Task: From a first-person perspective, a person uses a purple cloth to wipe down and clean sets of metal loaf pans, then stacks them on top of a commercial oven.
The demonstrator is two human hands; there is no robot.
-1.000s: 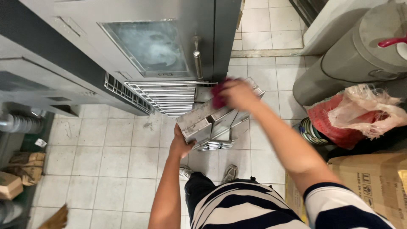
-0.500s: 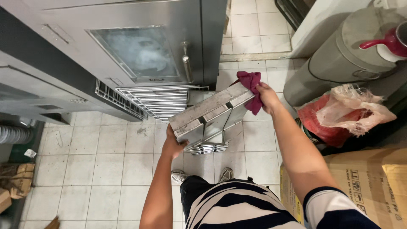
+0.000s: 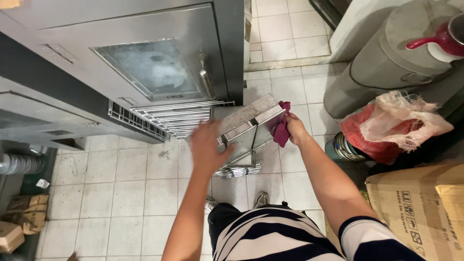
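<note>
A set of joined rectangular metal baking tins is held tilted in front of a steel oven door. My right hand grips the tins' right end through a dark red cloth. My left hand has spread, blurred fingers beside the tins' left end; whether it touches them is unclear. Below, a stack of similar metal pans lies on the tiled floor.
A grey lidded bin stands at the right with a red-handled jug on top. Beside it are a red and clear plastic bag, a cardboard box, and stacked wire racks under the oven. Small boxes sit lower left.
The tins have swung lower and more upright in my right hand. My left hand has come off the tins' left end and opened its fingers.
</note>
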